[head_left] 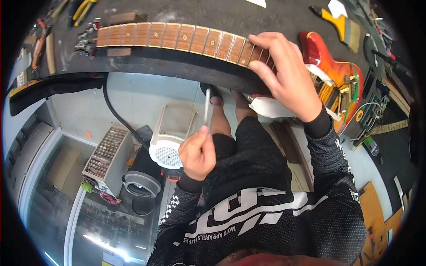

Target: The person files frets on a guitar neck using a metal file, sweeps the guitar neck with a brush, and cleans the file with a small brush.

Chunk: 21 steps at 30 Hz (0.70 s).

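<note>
A guitar neck (173, 39) with a brown fretboard and dot inlays lies across the bench, its headstock with tuners (86, 41) at the left. My right hand (284, 66) grips the neck near its right end, thumb on the near edge and fingers over the far side. Beyond it is the red-and-amber guitar body (339, 73); my hand hides where neck and body meet. My left hand (198, 155) is closed around a slim, pale metal tool (207, 106), pointing up, held apart from the neck. Its exact kind is unclear.
A wooden block (119, 52) shows beneath the neck by the headstock. On the bench are a yellow-handled brush (339, 24) and yellow pliers (83, 12). A white machine with a round grille (167, 155) and a rack (106, 153) stand below to the left.
</note>
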Each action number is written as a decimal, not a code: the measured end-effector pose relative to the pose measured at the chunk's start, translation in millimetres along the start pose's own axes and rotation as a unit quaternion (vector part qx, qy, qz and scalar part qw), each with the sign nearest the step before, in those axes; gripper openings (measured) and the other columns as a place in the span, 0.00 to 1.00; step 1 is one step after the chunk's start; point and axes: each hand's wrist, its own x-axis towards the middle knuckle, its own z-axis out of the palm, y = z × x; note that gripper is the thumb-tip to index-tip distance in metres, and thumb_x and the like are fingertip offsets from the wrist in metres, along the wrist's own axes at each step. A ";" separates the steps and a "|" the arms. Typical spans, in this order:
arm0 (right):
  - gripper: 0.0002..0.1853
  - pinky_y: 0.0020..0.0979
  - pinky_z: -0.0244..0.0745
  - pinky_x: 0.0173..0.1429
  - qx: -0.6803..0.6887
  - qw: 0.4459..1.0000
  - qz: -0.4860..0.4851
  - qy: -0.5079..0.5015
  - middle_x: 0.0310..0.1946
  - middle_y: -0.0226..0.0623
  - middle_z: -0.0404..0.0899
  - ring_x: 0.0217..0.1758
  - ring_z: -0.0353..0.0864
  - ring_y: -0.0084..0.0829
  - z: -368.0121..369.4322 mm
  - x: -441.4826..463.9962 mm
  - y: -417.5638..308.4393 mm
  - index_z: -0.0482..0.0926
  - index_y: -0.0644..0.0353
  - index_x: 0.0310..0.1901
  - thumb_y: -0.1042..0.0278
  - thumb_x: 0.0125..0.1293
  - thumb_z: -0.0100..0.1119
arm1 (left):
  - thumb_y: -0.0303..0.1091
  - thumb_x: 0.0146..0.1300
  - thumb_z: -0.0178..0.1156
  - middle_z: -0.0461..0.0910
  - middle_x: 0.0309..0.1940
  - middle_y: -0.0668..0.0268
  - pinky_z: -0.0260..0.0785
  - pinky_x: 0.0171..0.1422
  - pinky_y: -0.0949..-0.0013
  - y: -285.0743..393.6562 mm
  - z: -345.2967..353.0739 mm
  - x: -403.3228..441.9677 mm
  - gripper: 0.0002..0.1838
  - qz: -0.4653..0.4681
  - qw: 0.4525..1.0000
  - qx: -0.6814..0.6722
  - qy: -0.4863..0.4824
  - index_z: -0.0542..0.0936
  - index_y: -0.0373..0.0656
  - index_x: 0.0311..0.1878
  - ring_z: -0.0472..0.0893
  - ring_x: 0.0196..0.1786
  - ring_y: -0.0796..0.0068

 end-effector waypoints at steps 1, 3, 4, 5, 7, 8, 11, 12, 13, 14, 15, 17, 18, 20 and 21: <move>0.23 0.47 0.78 0.67 0.036 0.999 0.014 0.013 0.58 0.44 0.86 0.64 0.86 0.50 -9.9 4.4 8.4 0.82 0.61 0.67 0.66 0.75 0.72 | 0.09 0.75 0.62 0.82 0.33 0.62 0.69 0.35 0.72 4.4 -8.2 -12.9 0.20 -0.052 0.999 -0.015 0.006 0.79 0.32 0.67 0.76 0.27 0.78; 0.17 0.48 0.81 0.65 0.068 0.994 0.075 0.038 0.58 0.49 0.87 0.64 0.86 0.54 -43.9 18.5 20.8 0.84 0.61 0.64 0.68 0.78 0.68 | 0.16 0.82 0.58 0.78 0.29 0.70 0.64 0.36 0.76 18.4 -27.9 -29.3 0.20 -0.171 0.983 -0.066 0.007 0.72 0.34 0.72 0.71 0.27 0.86; 0.16 0.48 0.81 0.63 0.011 0.993 0.091 0.071 0.56 0.47 0.88 0.60 0.88 0.53 -57.1 24.1 40.1 0.86 0.60 0.62 0.67 0.77 0.68 | 0.17 0.83 0.58 0.77 0.28 0.70 0.63 0.35 0.76 28.6 -38.7 -32.8 0.19 -0.222 0.969 -0.101 0.028 0.72 0.35 0.72 0.70 0.26 0.86; 0.14 0.49 0.81 0.62 -0.071 0.991 0.086 0.074 0.54 0.46 0.88 0.58 0.88 0.53 -70.5 25.9 66.9 0.86 0.61 0.60 0.67 0.77 0.67 | 0.19 0.84 0.57 0.76 0.27 0.71 0.62 0.34 0.76 40.0 -49.4 -35.8 0.18 -0.272 0.951 -0.137 0.050 0.72 0.36 0.72 0.69 0.26 0.86; 0.11 0.50 0.81 0.60 -0.134 0.985 0.093 0.064 0.51 0.44 0.88 0.56 0.88 0.53 -84.3 30.6 92.5 0.86 0.60 0.56 0.67 0.77 0.67 | 0.23 0.86 0.58 0.75 0.25 0.74 0.58 0.31 0.77 54.6 -66.4 -47.9 0.17 -0.332 0.918 -0.194 0.094 0.71 0.38 0.73 0.68 0.26 0.88; 0.10 0.51 0.81 0.59 -0.114 0.987 0.106 0.046 0.49 0.44 0.87 0.55 0.87 0.53 -87.1 36.5 92.8 0.87 0.59 0.54 0.67 0.76 0.67 | 0.23 0.86 0.58 0.75 0.25 0.74 0.58 0.31 0.76 63.2 -74.6 -53.2 0.17 -0.351 0.908 -0.199 0.110 0.72 0.39 0.72 0.68 0.25 0.88; 0.11 0.50 0.79 0.64 -0.161 0.983 0.086 0.001 0.50 0.41 0.86 0.59 0.86 0.48 -89.8 48.3 76.5 0.88 0.55 0.54 0.69 0.72 0.68 | 0.26 0.88 0.57 0.72 0.22 0.73 0.58 0.26 0.74 91.0 -88.6 -69.1 0.13 -0.402 0.876 -0.212 0.162 0.73 0.40 0.69 0.66 0.21 0.85; 0.12 0.50 0.78 0.65 -0.182 0.980 0.082 0.018 0.52 0.40 0.85 0.62 0.85 0.47 -90.9 50.6 75.0 0.88 0.55 0.55 0.70 0.71 0.68 | 0.28 0.88 0.56 0.71 0.21 0.73 0.58 0.26 0.73 99.2 -91.2 -73.2 0.12 -0.423 0.845 -0.268 0.186 0.74 0.41 0.68 0.65 0.20 0.84; 0.15 0.52 0.76 0.68 -0.214 0.971 0.092 0.060 0.56 0.39 0.84 0.65 0.83 0.46 -91.4 52.7 89.0 0.88 0.54 0.56 0.74 0.69 0.66 | 0.29 0.88 0.56 0.69 0.21 0.73 0.58 0.25 0.73 107.7 -94.4 -77.4 0.11 -0.443 0.810 -0.323 0.207 0.74 0.42 0.67 0.64 0.20 0.83; 0.19 0.53 0.76 0.69 -0.268 0.954 0.111 0.074 0.57 0.40 0.84 0.65 0.84 0.47 -96.6 54.9 105.4 0.87 0.53 0.59 0.76 0.67 0.64 | 0.30 0.89 0.56 0.68 0.20 0.72 0.58 0.25 0.72 116.7 -96.2 -79.4 0.10 -0.463 0.770 -0.375 0.228 0.74 0.43 0.66 0.64 0.19 0.82; 0.19 0.53 0.76 0.69 -0.309 0.939 0.140 0.061 0.58 0.40 0.84 0.66 0.83 0.46 -103.1 56.7 124.3 0.87 0.52 0.59 0.75 0.67 0.64 | 0.34 0.90 0.55 0.65 0.20 0.71 0.57 0.24 0.71 125.5 -96.7 -77.9 0.09 -0.485 0.750 -0.386 0.231 0.75 0.44 0.65 0.62 0.19 0.80; 0.20 0.54 0.75 0.69 -0.352 0.914 0.201 -0.003 0.57 0.39 0.84 0.68 0.82 0.46 -104.9 46.7 175.1 0.87 0.51 0.60 0.74 0.67 0.65 | 0.34 0.89 0.56 0.66 0.21 0.71 0.56 0.24 0.71 137.0 -95.7 -77.0 0.08 -0.500 0.733 -0.403 0.225 0.76 0.44 0.63 0.62 0.19 0.80; 0.19 0.54 0.75 0.68 -0.357 0.903 0.233 -0.046 0.57 0.38 0.84 0.68 0.81 0.46 -105.0 40.9 198.2 0.86 0.50 0.60 0.73 0.68 0.65 | 0.34 0.89 0.57 0.66 0.21 0.71 0.56 0.24 0.71 139.3 -94.0 -72.0 0.08 -0.506 0.724 -0.414 0.220 0.76 0.44 0.63 0.62 0.19 0.80; 0.16 0.54 0.75 0.66 -0.339 0.917 0.202 -0.057 0.58 0.37 0.84 0.67 0.80 0.46 -115.5 35.1 206.6 0.86 0.49 0.58 0.70 0.70 0.67 | 0.35 0.89 0.57 0.67 0.21 0.71 0.55 0.24 0.72 144.2 -90.1 -61.8 0.07 -0.505 0.718 -0.424 0.224 0.77 0.45 0.60 0.62 0.20 0.81; 0.15 0.55 0.75 0.65 -0.345 0.919 0.181 -0.068 0.59 0.37 0.85 0.67 0.80 0.45 -120.5 33.9 211.8 0.86 0.49 0.57 0.70 0.70 0.68 | 0.35 0.89 0.57 0.67 0.21 0.71 0.55 0.24 0.71 141.4 -87.5 -58.6 0.06 -0.497 0.718 -0.433 0.225 0.77 0.45 0.60 0.62 0.20 0.81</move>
